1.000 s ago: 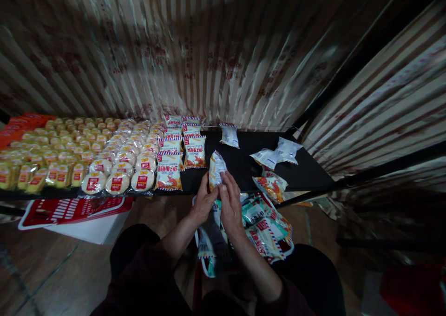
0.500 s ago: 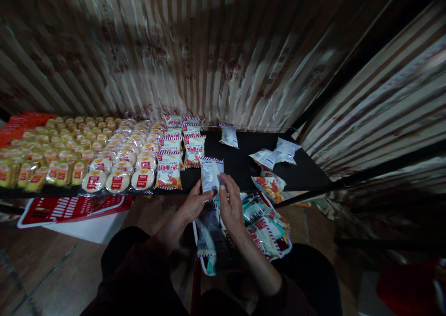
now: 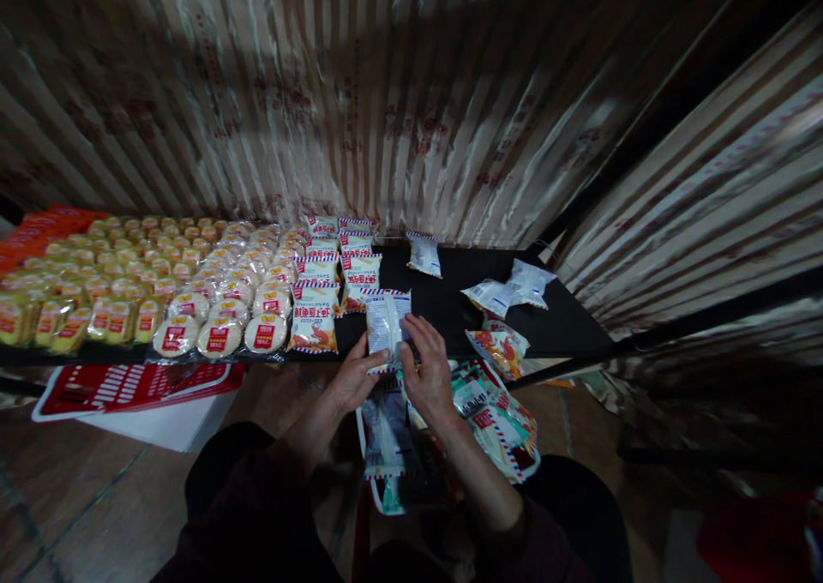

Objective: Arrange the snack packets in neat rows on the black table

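A snack bag [image 3: 387, 324] with its pale, printed back facing up is at the front edge of the black shelf. My left hand [image 3: 352, 379] grips its lower left corner, the thumb lying across the bottom. On the bag's right side is my right hand [image 3: 427, 370], with its thumb and bent fingers against the edge. Just left of it, snack bags [image 3: 313, 319] stand in two columns, red lettering facing up. Below my hands sits a basket [image 3: 389, 507] of blue-white and green snack bags, partly hidden by my forearms.
Rows of round wrapped crackers [image 3: 219, 336] and small yellow wrapped cakes [image 3: 109, 317] fill the shelf's left part. Loose bags [image 3: 500, 347] lie at its right end, and another bag [image 3: 423, 254] near the back. A red basket [image 3: 138, 387] sits below left. A dark frame bar [image 3: 700, 313] slants at right.
The bag in my hands has shifted slightly left, and its back shows more squarely. My right fingers have moved a little along its edge. The shelf goods look unchanged.
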Demonstrator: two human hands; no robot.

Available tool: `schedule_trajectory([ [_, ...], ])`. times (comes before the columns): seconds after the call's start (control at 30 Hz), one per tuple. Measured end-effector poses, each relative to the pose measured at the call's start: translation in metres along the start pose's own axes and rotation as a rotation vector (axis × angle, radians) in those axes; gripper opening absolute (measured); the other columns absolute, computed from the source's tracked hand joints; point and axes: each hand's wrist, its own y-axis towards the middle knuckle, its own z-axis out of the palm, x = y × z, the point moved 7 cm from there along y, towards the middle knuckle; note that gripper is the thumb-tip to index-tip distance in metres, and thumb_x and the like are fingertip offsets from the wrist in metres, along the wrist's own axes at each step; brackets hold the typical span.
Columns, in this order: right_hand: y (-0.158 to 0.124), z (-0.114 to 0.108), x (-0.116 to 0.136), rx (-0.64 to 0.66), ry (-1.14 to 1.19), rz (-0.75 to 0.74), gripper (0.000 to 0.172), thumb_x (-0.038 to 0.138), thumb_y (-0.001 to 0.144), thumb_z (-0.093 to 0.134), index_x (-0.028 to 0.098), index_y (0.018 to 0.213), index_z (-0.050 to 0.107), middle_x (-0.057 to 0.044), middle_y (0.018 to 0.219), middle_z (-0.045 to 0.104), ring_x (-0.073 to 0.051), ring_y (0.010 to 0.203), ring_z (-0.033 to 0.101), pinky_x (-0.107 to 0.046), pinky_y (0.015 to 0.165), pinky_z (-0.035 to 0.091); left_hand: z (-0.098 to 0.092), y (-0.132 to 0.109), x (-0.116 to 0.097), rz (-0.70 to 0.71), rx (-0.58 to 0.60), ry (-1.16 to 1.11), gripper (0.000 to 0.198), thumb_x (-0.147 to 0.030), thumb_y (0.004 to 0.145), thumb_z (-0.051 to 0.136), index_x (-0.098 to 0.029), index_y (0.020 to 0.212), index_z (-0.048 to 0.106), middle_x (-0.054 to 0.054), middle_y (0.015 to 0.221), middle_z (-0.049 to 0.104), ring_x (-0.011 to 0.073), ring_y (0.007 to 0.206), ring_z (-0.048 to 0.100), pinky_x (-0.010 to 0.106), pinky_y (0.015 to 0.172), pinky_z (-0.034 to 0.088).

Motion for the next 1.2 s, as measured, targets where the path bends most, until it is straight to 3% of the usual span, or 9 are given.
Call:
schedule_trajectory([
  [0.23, -0.006, 0.005, 0.016, -0.009, -0.159, -0.104, 0.036, 0.020, 0.089, 0.045, 0.019, 0.124, 0.057, -0.011, 0.128, 0.056, -0.026, 0.117, 0.046, -0.049, 0.099, 0.042, 0.000, -0.003, -0.007, 0.096, -0.012, 0.005, 0.056, -0.018, 0.065, 0.076, -0.023, 0.118, 0.057, 0.002, 0.108, 0.067, 0.0171, 0.104, 0.059, 0.030, 0.097, 0.039],
  [0.43, -0.004, 0.011, 0.015, 0.026, -0.058, 0.000, 0.040, 0.030, 0.093, 0.041, 0.017, 0.129, 0.053, -0.013, 0.131, 0.055, -0.025, 0.121, 0.047, -0.048, 0.102, 0.040, 0.003, -0.006, -0.016, 0.126, -0.013, 0.029, 0.050, -0.026, 0.073, 0.067, -0.023, 0.121, 0.057, 0.004, 0.123, 0.062, 0.0213, 0.121, 0.051, 0.034, 0.105, 0.035],
  [0.6, -0.004, 0.018, 0.012, 0.076, 0.103, 0.122, 0.052, 0.042, 0.092, 0.042, 0.017, 0.137, 0.043, -0.014, 0.142, 0.046, -0.025, 0.131, 0.041, -0.048, 0.107, 0.036, 0.002, -0.003, -0.023, 0.281, 0.041, 0.096, 0.055, -0.039, 0.085, 0.053, -0.024, 0.137, 0.044, 0.003, 0.142, 0.047, 0.0211, 0.134, 0.038, 0.037, 0.113, 0.027],
  [0.73, -0.006, 0.023, 0.004, 0.085, 0.209, 0.234, 0.064, 0.047, 0.087, 0.050, 0.015, 0.141, 0.036, -0.016, 0.142, 0.044, -0.027, 0.131, 0.042, -0.047, 0.108, 0.035, -0.002, -0.007, -0.026, 0.396, 0.034, 0.378, 0.057, -0.047, 0.090, 0.045, -0.023, 0.142, 0.037, 0.003, 0.150, 0.034, 0.0215, 0.139, 0.029, 0.038, 0.115, 0.022],
  [0.97, -0.005, 0.022, -0.015, -0.017, 0.231, 0.321, 0.058, 0.047, 0.078, 0.059, 0.017, 0.128, 0.052, -0.014, 0.123, 0.057, -0.027, 0.117, 0.051, -0.048, 0.102, 0.040, 0.004, -0.024, -0.040, 0.654, -0.013, 0.897, 0.054, -0.048, 0.094, 0.035, -0.023, 0.141, 0.037, 0.006, 0.149, 0.036, 0.0211, 0.139, 0.028, 0.041, 0.116, 0.021],
  [1.2, -0.004, 0.046, -0.033, 0.068, 0.542, 0.442, 0.074, 0.046, 0.083, 0.055, 0.018, 0.145, 0.027, -0.011, 0.136, 0.052, -0.023, 0.118, 0.055, -0.038, 0.098, 0.045, 0.006, -0.030, -0.048, 0.765, -0.144, 1.151, 0.052, -0.047, 0.094, 0.031, -0.019, 0.137, 0.044, 0.012, 0.148, 0.035, 0.0229, 0.135, 0.035, 0.042, 0.110, 0.031],
])
